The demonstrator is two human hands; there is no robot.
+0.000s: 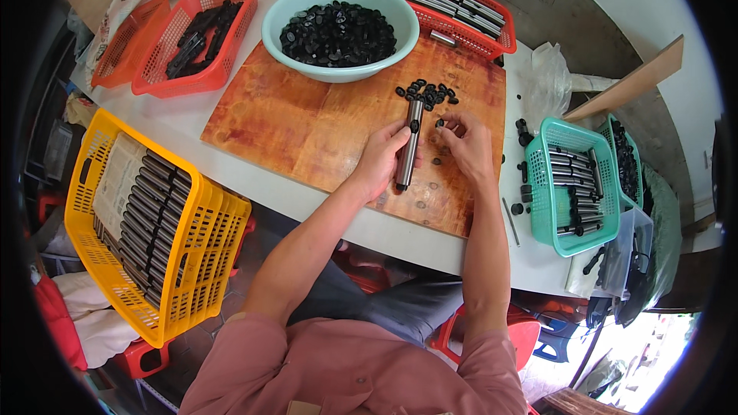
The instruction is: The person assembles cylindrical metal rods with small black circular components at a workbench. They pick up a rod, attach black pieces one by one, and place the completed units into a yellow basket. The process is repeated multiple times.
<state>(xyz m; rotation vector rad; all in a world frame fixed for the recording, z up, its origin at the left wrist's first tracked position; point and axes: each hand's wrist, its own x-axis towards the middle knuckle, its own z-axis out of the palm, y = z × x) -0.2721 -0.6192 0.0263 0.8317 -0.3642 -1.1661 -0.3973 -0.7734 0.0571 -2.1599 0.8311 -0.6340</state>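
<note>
My left hand (pixel 382 155) is wrapped round a silver metal tube (pixel 408 152), held tilted over the wooden board (pixel 284 119). A black oval piece sits on the tube's side near its upper end, and the lower end is black. To the right of the tube, my right hand (pixel 470 144) pinches a small black oval piece (pixel 440 123) between thumb and fingertips, apart from the tube. Just beyond the tube's top lies a loose pile of similar black oval pieces (pixel 430 92). A pale green basin (pixel 338 73) behind it is heaped with more of them.
Red baskets with black parts (pixel 231 54) and metal tubes (pixel 503 34) stand at the back. On the right is a green basket (pixel 544 215) of tubes, with a thin rod (pixel 510 222) beside it. A yellow crate (pixel 207 261) of tubes stands left of the table.
</note>
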